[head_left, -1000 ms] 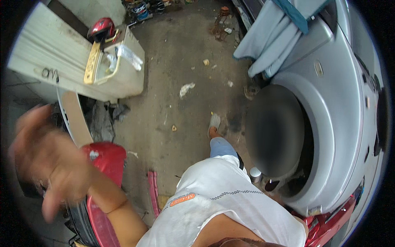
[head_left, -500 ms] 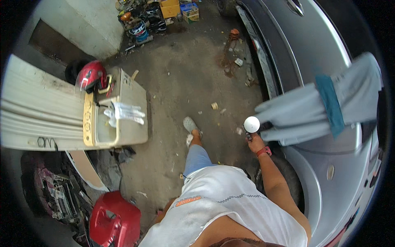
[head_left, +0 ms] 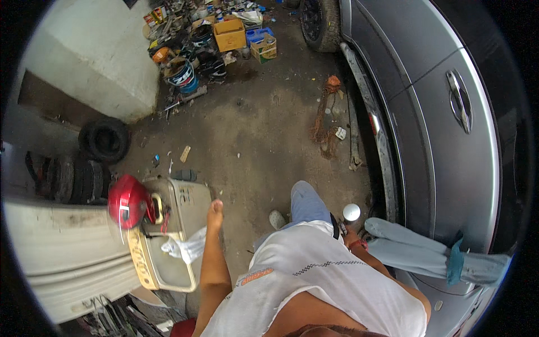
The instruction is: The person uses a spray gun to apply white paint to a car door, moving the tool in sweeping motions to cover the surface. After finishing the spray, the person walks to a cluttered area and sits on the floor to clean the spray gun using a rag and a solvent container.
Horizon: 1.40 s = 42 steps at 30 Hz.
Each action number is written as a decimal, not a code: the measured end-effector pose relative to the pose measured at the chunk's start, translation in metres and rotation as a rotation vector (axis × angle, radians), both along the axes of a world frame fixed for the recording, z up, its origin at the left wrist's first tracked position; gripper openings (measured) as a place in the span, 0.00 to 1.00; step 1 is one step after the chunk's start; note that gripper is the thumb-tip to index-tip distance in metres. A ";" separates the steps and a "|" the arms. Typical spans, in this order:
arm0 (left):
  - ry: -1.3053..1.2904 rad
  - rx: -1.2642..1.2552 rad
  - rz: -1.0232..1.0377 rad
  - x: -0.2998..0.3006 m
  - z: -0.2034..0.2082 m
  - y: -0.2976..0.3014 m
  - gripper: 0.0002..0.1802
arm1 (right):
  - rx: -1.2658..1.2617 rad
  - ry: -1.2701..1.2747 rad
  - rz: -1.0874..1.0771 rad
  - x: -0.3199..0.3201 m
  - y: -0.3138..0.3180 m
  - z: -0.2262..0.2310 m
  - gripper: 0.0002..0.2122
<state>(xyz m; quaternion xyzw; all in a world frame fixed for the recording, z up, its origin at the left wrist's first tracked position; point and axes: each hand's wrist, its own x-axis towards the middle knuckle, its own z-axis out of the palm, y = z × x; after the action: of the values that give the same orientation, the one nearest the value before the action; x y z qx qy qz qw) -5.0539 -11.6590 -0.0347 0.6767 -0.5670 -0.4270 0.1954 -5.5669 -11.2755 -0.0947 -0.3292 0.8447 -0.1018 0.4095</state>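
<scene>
At the lower right, my right hand (head_left: 349, 235) is closed round the handle of what looks like a spray gun with a round white cup (head_left: 351, 212). Most of the tool below the cup is hidden. Close beside that hand stretches a long grey-blue cloth (head_left: 410, 253), shaped like trouser legs, with a teal band (head_left: 455, 264) round it. My left hand (head_left: 215, 213) is out in front on the left, by the edge of a beige washing machine (head_left: 193, 205). Its fingers are foreshortened and do not show apart. A white plastic bag (head_left: 191, 245) lies on the machine behind my left forearm.
A grey car (head_left: 432, 112) runs along my right. A red helmet (head_left: 128, 201) sits on the washing machine. Tyres (head_left: 104, 140) lie by the wall. Ahead are a yellow crate (head_left: 229, 35), a bucket (head_left: 181, 74) and clutter. An orange-brown heap (head_left: 324, 121) lies near the car.
My view has shifted forward along the car. My left hand has come up into view on the left. My right hand, with the spray gun, sits lower and nearer my body; the cloth looks lower too.
</scene>
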 end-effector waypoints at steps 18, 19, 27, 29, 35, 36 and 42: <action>-0.341 0.614 -0.445 -0.180 -0.105 -0.294 0.27 | -0.346 0.231 0.029 -0.290 -0.635 0.022 0.28; -0.336 0.619 -0.439 -0.192 -0.111 -0.311 0.26 | -0.374 0.258 0.074 -0.310 -0.696 0.036 0.24; -0.471 0.266 -0.738 -0.300 -0.168 -0.634 0.24 | -0.560 0.230 0.202 -0.402 -1.019 0.101 0.25; -0.430 0.127 -0.636 -0.353 -0.163 -0.733 0.22 | -0.362 0.170 0.138 -0.409 -1.082 0.152 0.24; -0.021 0.300 -0.316 -0.527 -0.078 -1.013 0.36 | -0.503 0.034 0.084 -0.474 -1.233 0.189 0.24; 0.048 0.279 -0.333 -0.556 -0.063 -1.052 0.37 | -0.533 -0.007 0.083 -0.484 -1.262 0.198 0.25; 0.325 0.265 -0.635 -0.794 0.072 -1.229 0.31 | -0.606 0.009 0.099 -0.593 -1.410 0.186 0.26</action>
<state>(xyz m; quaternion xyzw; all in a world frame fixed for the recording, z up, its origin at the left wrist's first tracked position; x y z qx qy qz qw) -5.8480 -12.8879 0.0377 0.4099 -0.6501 -0.6377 0.0515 -6.1601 -12.6857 0.0911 -0.4776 0.7608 -0.3273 0.2933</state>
